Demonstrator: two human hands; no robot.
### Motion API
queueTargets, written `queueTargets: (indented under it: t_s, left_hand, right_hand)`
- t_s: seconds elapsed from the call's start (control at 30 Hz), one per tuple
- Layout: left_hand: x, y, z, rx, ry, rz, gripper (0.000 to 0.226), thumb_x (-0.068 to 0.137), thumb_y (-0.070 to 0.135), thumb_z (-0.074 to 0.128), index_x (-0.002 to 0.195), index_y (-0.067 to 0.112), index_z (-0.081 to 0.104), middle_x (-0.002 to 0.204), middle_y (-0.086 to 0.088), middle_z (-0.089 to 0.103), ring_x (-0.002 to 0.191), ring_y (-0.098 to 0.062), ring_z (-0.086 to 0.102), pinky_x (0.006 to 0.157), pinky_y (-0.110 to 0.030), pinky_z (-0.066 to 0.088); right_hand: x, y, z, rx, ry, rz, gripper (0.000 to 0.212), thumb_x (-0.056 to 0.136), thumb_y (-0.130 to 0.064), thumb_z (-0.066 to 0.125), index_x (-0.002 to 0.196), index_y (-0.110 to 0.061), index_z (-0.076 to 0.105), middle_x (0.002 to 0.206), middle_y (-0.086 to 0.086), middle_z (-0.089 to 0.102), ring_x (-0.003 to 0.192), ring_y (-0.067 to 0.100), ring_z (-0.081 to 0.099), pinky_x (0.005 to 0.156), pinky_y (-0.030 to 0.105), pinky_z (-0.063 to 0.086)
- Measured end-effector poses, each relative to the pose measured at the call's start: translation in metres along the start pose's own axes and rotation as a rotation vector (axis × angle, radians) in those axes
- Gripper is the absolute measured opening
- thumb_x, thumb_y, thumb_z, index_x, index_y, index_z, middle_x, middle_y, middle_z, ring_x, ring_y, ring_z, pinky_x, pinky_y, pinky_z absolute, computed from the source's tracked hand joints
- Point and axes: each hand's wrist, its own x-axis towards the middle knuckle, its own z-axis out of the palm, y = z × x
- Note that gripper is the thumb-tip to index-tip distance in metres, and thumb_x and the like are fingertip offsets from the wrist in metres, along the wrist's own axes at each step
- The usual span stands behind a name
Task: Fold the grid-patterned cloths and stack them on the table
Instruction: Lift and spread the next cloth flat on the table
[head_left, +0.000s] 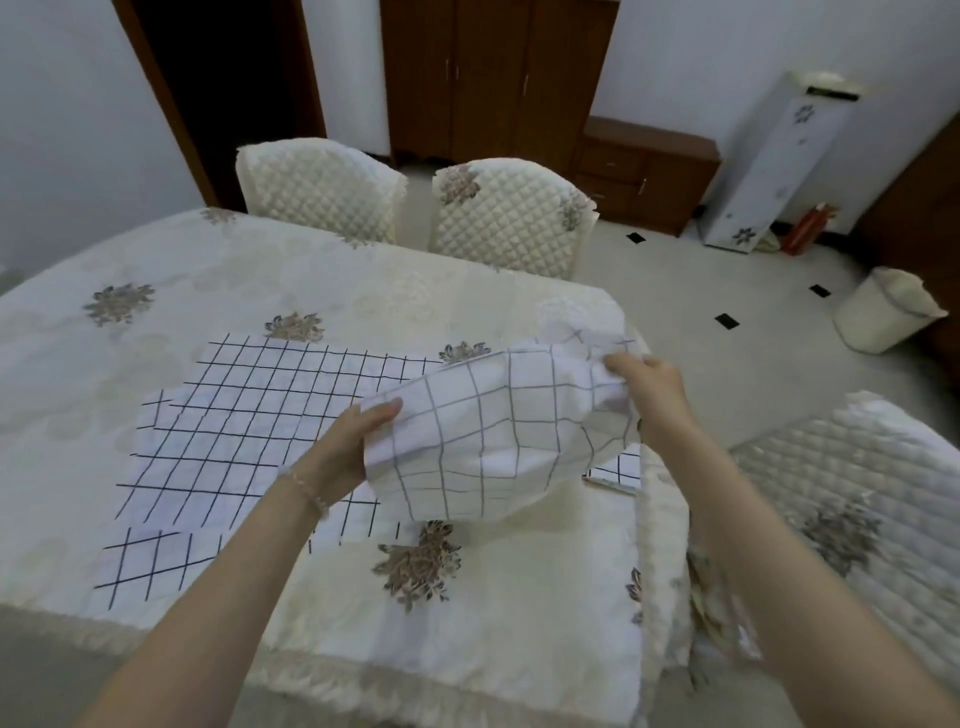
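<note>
A white cloth with a grey grid (498, 431) hangs in the air above the table's right part, bulging between my two hands. My left hand (358, 441) pinches its left edge, thumb on top. My right hand (649, 382) grips its bunched upper right corner. Flat on the table (156, 291) to the left lie more white cloths with a dark grid (244, 441), overlapping one another. A small piece of another grid cloth (615, 470) shows under the held one near the table's right edge.
The table wears a cream flowered tablecloth. Two quilted chairs (498, 218) stand at its far side and a third (852, 499) at its right. A white bin (883, 312) stands on the tiled floor at the right.
</note>
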Motion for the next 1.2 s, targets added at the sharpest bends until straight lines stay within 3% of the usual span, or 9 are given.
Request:
queueTargets:
  t_s: [0.13,0.2,0.27,0.4,0.53,0.7,1.0,1.13,1.2]
  left_hand:
    - [0.023,0.012,0.0,0.204,0.092,0.006,0.051,0.066,0.016,0.079,0.113,0.005,0.065,0.106,-0.016,0.07,0.093,-0.032,0.068,0.064,-0.032,0.057]
    - [0.037,0.014,-0.008,0.186,0.115,-0.07,0.069,0.059,0.022,0.085,0.122,0.007,0.06,0.117,-0.017,0.065,0.102,-0.034,0.065,0.074,-0.042,0.058]
    - [0.05,0.009,-0.016,0.215,0.153,-0.148,0.085,0.056,0.024,0.089,0.131,0.009,0.052,0.128,-0.014,0.058,0.112,-0.035,0.059,0.08,-0.047,0.056]
    - [0.069,-0.023,-0.029,0.484,0.242,-0.308,0.113,0.057,0.021,0.088,0.148,0.012,0.022,0.147,-0.011,0.036,0.131,-0.031,0.039,0.096,-0.039,0.042]
    - [0.077,-0.063,-0.043,0.948,0.351,-0.376,0.085,0.081,0.016,0.072,0.148,0.014,0.019,0.145,-0.014,0.035,0.122,-0.03,0.045,0.086,-0.034,0.046]
    - [0.081,-0.088,-0.056,1.051,0.474,-0.245,0.076,0.084,0.017,0.066,0.146,0.015,0.022,0.139,-0.017,0.045,0.121,-0.032,0.048,0.091,-0.032,0.04]
    - [0.097,-0.118,-0.065,1.116,0.608,-0.109,0.066,0.085,0.018,0.064,0.141,0.015,0.029,0.116,-0.021,0.056,0.101,-0.033,0.054,0.076,-0.032,0.041]
    - [0.103,-0.123,-0.066,1.44,0.654,0.021,0.069,0.078,0.015,0.07,0.137,0.003,0.037,0.114,-0.023,0.051,0.103,-0.035,0.047,0.088,-0.04,0.041]
    - [0.109,-0.126,-0.061,1.649,0.641,0.159,0.066,0.074,0.01,0.071,0.133,0.0,0.043,0.115,-0.023,0.051,0.103,-0.037,0.049,0.087,-0.043,0.044]
  right_hand:
    - [0.022,0.008,-0.008,-0.154,-0.042,0.152,0.017,0.087,-0.011,0.061,0.081,0.003,0.053,0.087,0.012,0.049,0.074,0.021,0.05,0.058,0.028,0.038]
    - [0.033,0.017,-0.008,-0.271,-0.06,0.194,0.014,0.086,-0.011,0.06,0.079,-0.001,0.053,0.08,0.013,0.051,0.069,0.021,0.049,0.058,0.028,0.037]
    - [0.041,0.034,-0.005,-0.383,-0.059,0.172,0.026,0.086,-0.007,0.058,0.064,-0.008,0.044,0.063,0.009,0.041,0.055,0.018,0.036,0.052,0.026,0.027]
    - [0.048,0.087,0.008,-0.586,-0.062,0.069,0.041,0.081,-0.004,0.055,0.051,-0.017,0.031,0.053,0.004,0.027,0.053,0.018,0.029,0.053,0.03,0.018]
    - [0.049,0.142,0.019,-0.703,-0.04,0.092,0.026,0.084,-0.008,0.05,0.061,-0.012,0.038,0.059,0.007,0.042,0.058,0.023,0.04,0.053,0.031,0.024]
    - [0.045,0.167,0.034,-0.555,0.114,-0.018,0.034,0.09,-0.01,0.046,0.063,-0.016,0.027,0.057,-0.001,0.029,0.053,0.014,0.024,0.046,0.026,0.017]
    - [0.07,0.193,0.044,-0.54,0.17,-0.154,0.03,0.093,-0.009,0.045,0.066,-0.016,0.032,0.062,-0.001,0.034,0.056,0.014,0.029,0.053,0.03,0.025]
    - [0.076,0.202,0.048,-0.593,0.151,-0.176,0.025,0.092,-0.008,0.045,0.07,-0.015,0.037,0.066,0.0,0.038,0.06,0.014,0.033,0.055,0.031,0.029]
    - [0.079,0.204,0.053,-0.698,0.219,-0.183,0.004,0.092,-0.01,0.05,0.091,-0.01,0.054,0.086,0.007,0.052,0.084,0.022,0.046,0.068,0.035,0.038]
